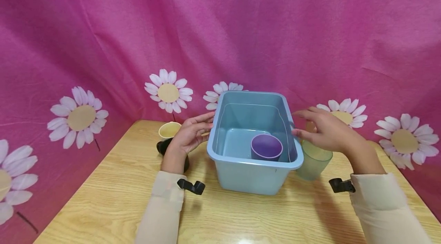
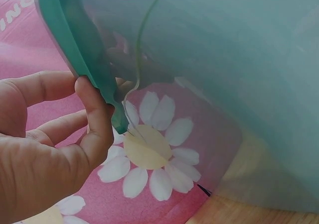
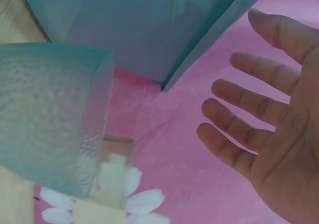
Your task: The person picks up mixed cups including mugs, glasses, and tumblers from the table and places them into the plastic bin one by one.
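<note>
A light blue plastic tub [image 1: 246, 177] stands on the wooden table with a purple cup [image 1: 266, 146] inside it. My left hand [image 1: 193, 131] is at the tub's left rim. Its thumb and fingers touch the rim [image 2: 70, 35] from outside, loosely bent. On the other side my right hand [image 1: 325, 129] hovers beside the right rim. In the right wrist view its fingers [image 3: 249, 94] are spread, apart from the tub wall [image 3: 124, 30], and hold nothing. A translucent green cup [image 1: 313, 163] stands below the right hand, partly hidden by it.
Behind my left wrist are a yellow cup [image 1: 169, 129] and a black object [image 1: 163, 145], mostly hidden. A pink flowered cloth [image 1: 258, 45] hangs along the back and sides of the wooden table [image 1: 113, 198].
</note>
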Motion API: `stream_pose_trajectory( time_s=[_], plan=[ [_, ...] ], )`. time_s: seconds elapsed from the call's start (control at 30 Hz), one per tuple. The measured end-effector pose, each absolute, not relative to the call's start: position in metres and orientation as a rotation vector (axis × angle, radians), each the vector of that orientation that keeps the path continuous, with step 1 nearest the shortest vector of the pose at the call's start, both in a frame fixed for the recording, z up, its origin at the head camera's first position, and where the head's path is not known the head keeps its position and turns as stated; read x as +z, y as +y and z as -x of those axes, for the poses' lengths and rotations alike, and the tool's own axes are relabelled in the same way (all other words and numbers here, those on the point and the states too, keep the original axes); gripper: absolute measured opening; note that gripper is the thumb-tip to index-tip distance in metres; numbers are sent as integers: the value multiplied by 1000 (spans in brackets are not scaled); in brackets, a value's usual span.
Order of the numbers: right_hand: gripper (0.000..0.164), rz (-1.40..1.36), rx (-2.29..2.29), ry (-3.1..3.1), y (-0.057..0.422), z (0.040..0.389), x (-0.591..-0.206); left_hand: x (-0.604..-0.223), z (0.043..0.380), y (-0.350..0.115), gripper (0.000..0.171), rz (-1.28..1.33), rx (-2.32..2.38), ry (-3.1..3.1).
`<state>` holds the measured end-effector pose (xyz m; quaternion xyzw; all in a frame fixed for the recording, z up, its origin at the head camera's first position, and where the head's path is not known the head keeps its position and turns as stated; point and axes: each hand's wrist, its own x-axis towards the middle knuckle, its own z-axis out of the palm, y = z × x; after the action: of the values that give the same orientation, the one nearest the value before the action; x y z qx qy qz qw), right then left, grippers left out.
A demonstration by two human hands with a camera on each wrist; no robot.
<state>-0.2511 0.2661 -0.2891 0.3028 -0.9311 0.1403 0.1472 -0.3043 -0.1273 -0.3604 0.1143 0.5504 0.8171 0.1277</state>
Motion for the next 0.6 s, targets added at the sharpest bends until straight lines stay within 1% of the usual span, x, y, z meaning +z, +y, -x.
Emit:
stream_pose_trajectory(
  time_s=[0.3, 0.6],
  plan=[
    [43, -869, 451, -2631, 289, 251, -308, -360, 304, -127, 52, -328, 2370, 1601],
    [46, -790, 498, -2745, 299, 253, -324, -359, 303, -127, 51, -331, 2373, 1607]
  ],
)
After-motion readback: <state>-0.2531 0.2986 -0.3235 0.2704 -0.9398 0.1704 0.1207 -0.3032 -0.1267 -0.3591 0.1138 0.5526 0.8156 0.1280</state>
